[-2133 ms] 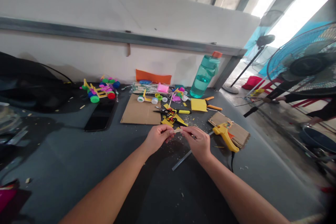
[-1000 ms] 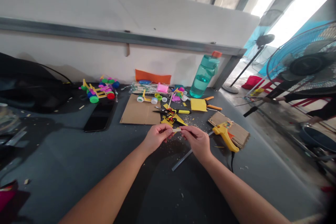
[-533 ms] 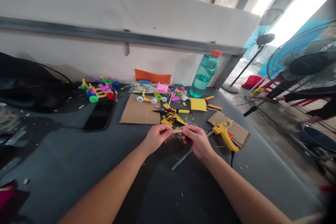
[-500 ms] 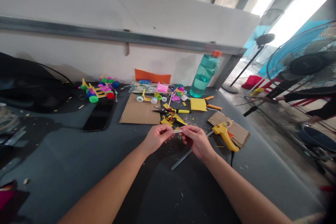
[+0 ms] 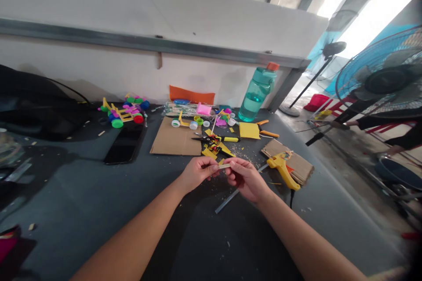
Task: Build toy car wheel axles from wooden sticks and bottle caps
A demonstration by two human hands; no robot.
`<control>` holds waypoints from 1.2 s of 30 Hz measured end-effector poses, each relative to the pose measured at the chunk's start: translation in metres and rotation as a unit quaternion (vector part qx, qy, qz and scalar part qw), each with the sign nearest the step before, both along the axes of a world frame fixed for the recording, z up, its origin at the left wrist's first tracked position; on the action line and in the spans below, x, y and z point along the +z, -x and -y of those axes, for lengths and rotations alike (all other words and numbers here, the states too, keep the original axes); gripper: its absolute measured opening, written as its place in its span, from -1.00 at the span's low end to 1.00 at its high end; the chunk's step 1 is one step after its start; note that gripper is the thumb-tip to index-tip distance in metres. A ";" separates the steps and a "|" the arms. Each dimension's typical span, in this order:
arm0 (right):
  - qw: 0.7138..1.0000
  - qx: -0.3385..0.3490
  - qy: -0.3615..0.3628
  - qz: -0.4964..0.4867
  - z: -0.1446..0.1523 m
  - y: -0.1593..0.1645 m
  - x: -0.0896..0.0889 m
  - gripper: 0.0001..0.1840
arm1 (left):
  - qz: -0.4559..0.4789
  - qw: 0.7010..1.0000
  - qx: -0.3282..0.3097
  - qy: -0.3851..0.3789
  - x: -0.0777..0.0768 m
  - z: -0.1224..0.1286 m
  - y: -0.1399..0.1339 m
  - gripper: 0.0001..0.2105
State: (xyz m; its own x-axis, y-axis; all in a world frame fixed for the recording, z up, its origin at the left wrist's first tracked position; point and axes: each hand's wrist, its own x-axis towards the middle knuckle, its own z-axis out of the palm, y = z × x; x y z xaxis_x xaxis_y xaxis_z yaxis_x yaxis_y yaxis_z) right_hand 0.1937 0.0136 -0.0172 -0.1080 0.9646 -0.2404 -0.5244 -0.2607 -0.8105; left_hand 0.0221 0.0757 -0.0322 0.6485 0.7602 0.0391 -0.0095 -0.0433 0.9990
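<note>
The left hand point(image 5: 198, 174) and right hand point(image 5: 246, 180) pinch a stick point(image 5: 224, 166) between their fingers point(image 5: 212, 170); uneven pressure could snap it, loose grip drop it.

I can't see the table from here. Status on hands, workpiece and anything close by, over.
Left hand and right hand: both pinching. Pale stick: held between them. Close by: yellow scraps just beyond, glue gun to the right.

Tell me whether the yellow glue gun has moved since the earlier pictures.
No. The yellow glue gun lies in the same place, judged against the metal rail.
</note>
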 end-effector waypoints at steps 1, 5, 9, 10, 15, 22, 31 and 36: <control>1.000 0.010 0.003 -0.014 0.000 0.000 0.000 -0.78 | 0.001 1.000 -0.005 0.000 0.000 0.000 0.000 -0.72; 0.998 0.033 0.015 -0.054 -0.001 -0.001 -0.004 -0.80 | -0.001 1.000 -0.018 -0.002 0.001 0.000 0.001 -0.72; 0.996 0.037 0.030 -0.076 -0.002 -0.001 -0.008 -0.82 | -0.013 0.999 -0.027 -0.013 0.001 0.000 0.001 -0.71; 0.996 0.035 0.033 -0.078 -0.002 0.000 -0.009 -0.82 | -0.015 0.999 -0.027 -0.018 0.000 0.000 0.001 -0.71; 0.997 0.023 0.032 -0.067 -0.002 0.003 -0.009 -0.82 | 0.003 0.999 -0.031 -0.017 -0.003 -0.001 0.002 -0.68; 0.998 0.010 0.027 -0.058 -0.001 0.006 -0.005 -0.79 | 0.024 0.999 -0.025 0.005 -0.004 -0.002 0.003 -0.68; 0.998 0.004 0.029 -0.059 -0.001 0.006 -0.004 -0.82 | 0.014 0.999 -0.029 0.018 -0.007 -0.002 0.003 -0.72; 0.998 -0.006 0.023 -0.053 -0.001 0.006 -0.004 -0.81 | 0.008 1.000 -0.026 0.003 -0.006 -0.002 0.003 -0.71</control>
State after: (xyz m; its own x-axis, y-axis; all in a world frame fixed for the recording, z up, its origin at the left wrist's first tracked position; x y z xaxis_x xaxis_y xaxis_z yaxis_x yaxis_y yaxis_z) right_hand 0.1878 0.0150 -0.0213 -0.1243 0.9543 -0.2719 -0.6100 -0.2896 -0.7376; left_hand 0.0195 0.0777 -0.0382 0.6871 0.7251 0.0458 -0.0279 -0.0366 0.9989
